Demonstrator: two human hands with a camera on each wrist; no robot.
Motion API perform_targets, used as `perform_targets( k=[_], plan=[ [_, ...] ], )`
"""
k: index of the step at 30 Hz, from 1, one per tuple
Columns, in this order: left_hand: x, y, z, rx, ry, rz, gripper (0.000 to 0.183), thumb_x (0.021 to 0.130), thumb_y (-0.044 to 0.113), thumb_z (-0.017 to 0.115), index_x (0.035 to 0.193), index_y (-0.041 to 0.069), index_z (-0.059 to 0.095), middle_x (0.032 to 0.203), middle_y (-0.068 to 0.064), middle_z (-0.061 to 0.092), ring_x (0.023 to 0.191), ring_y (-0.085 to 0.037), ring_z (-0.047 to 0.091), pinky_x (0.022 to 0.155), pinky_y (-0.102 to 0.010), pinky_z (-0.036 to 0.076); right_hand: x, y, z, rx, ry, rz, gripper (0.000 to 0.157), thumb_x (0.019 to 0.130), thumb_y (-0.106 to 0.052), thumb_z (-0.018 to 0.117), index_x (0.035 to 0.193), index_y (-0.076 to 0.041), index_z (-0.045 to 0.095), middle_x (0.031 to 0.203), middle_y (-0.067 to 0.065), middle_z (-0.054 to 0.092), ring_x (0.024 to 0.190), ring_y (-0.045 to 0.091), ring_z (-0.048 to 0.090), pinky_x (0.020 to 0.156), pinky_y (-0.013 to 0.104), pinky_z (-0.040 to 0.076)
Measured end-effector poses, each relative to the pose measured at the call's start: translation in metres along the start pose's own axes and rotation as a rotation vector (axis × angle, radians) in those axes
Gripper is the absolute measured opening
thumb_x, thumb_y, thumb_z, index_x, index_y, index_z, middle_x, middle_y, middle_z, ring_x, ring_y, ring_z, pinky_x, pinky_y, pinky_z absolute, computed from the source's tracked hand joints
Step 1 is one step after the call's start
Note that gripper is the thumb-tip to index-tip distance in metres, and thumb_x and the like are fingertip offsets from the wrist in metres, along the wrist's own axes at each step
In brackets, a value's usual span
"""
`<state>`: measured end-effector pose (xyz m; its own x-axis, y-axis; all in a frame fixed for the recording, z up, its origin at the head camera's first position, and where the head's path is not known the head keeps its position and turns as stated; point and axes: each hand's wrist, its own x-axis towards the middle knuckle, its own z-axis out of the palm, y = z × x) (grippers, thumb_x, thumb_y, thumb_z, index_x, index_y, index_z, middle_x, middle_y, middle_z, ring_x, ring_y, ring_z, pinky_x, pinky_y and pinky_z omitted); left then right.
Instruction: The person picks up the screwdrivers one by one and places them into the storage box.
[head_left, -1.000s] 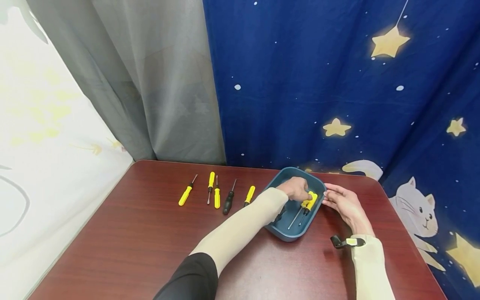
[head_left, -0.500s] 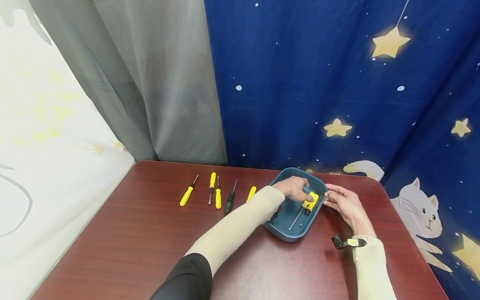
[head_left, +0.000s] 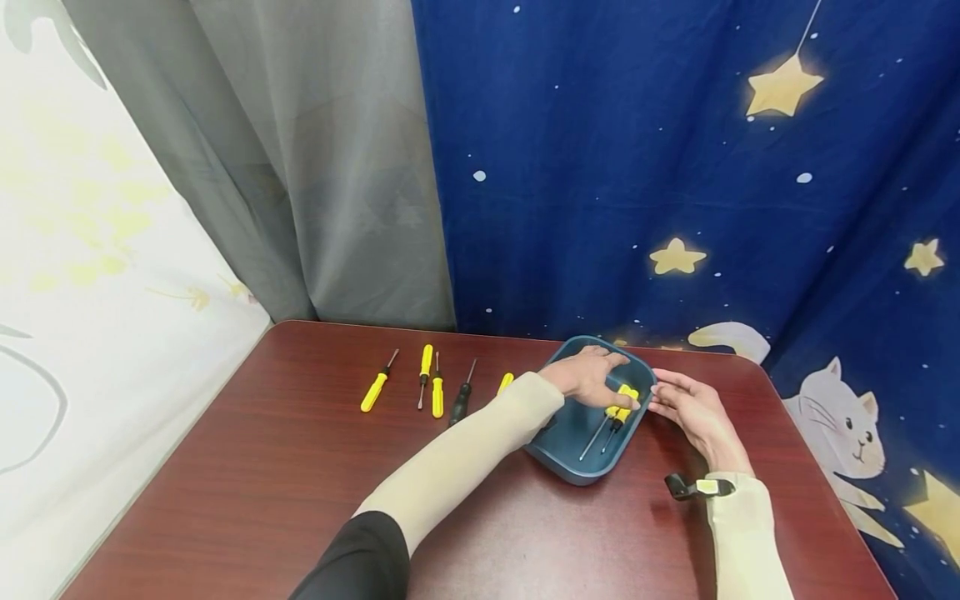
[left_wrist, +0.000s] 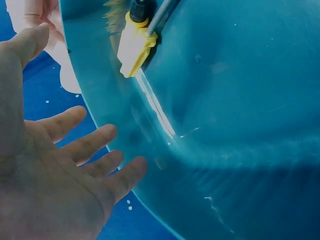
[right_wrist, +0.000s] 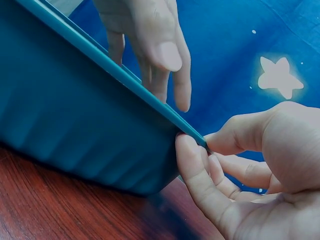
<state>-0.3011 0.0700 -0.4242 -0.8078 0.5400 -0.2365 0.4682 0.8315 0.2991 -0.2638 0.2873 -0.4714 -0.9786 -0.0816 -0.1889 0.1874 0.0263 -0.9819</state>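
Note:
A dark blue plastic bin (head_left: 573,454) stands at the right back of the table. Two screwdrivers with yellow handles (head_left: 620,411) lie in it along its right side. Over the bin reaches my left hand (head_left: 592,377), its fingers spread and nothing in them. Seen from the left wrist, the left palm (left_wrist: 55,175) faces the bin wall, with a yellow screwdriver handle (left_wrist: 134,50) just beyond the fingers. At the bin's right corner, my right hand (head_left: 693,412) holds the rim with thumb and fingertips. The right wrist view has these fingers (right_wrist: 192,167) against the outer wall.
Left of the bin on the wooden table (head_left: 262,467) lie yellow screwdrivers (head_left: 375,392) and a black-handled screwdriver (head_left: 461,402). One yellow handle (head_left: 506,382) is partly hidden behind my left forearm. A blue star-patterned curtain (head_left: 540,208) hangs behind the table's back edge.
My left hand's fingers have come away from the yellow screwdriver handles and spread. The left arm has drawn slightly left. My right hand stays at the bin's corner.

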Motion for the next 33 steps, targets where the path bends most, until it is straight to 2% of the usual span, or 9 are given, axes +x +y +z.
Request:
perform_targets(
  k=[7,17,24,28,33],
  plan=[
    [-0.010,0.000,-0.006,0.081,0.051,0.065,0.089,0.087,0.079,0.055,0.161,0.036,0.030,0.169,0.006,0.028,0.160,-0.018,0.015,0.125,-0.041,0.031,0.001,0.000,0.000,-0.031,0.006,-0.001,0.054,0.103,-0.002,0.055,0.153,0.007,0.037,0.099,-0.007,0.070,0.088,0.004,0.069,0.083,0.022,0.060],
    [-0.022,-0.003,-0.009,0.126,0.123,0.120,0.090,0.088,0.077,0.056,0.162,0.035,0.026,0.170,0.004,0.024,0.162,-0.022,0.006,0.129,-0.046,0.020,0.001,0.000,0.000,-0.025,0.009,0.007,0.055,0.103,-0.004,0.056,0.154,0.007,0.037,0.100,-0.007,0.071,0.088,0.004,0.069,0.082,0.022,0.060],
    [-0.027,-0.009,-0.010,0.122,0.199,0.093,0.095,0.088,0.079,0.054,0.164,0.037,0.017,0.172,0.002,0.019,0.162,-0.023,0.004,0.130,-0.048,0.015,0.002,0.001,0.001,-0.014,0.018,0.002,0.054,0.103,-0.003,0.055,0.153,0.008,0.037,0.097,-0.006,0.071,0.087,0.005,0.070,0.081,0.022,0.060],
    [-0.031,-0.014,-0.012,0.129,0.229,0.058,0.096,0.087,0.082,0.051,0.164,0.040,0.011,0.173,0.001,0.017,0.162,-0.024,0.003,0.130,-0.051,0.014,0.002,0.001,0.002,-0.021,0.024,0.003,0.054,0.103,-0.003,0.055,0.153,0.008,0.037,0.098,-0.006,0.072,0.086,0.005,0.070,0.081,0.022,0.060],
    [-0.034,-0.019,-0.016,0.140,0.267,0.034,0.095,0.088,0.081,0.050,0.164,0.040,0.011,0.173,-0.002,0.018,0.162,-0.026,0.006,0.129,-0.055,0.016,0.002,0.000,0.002,-0.018,0.031,0.008,0.055,0.103,-0.004,0.056,0.152,0.008,0.037,0.098,-0.006,0.074,0.087,0.005,0.072,0.081,0.022,0.060]
  ],
)
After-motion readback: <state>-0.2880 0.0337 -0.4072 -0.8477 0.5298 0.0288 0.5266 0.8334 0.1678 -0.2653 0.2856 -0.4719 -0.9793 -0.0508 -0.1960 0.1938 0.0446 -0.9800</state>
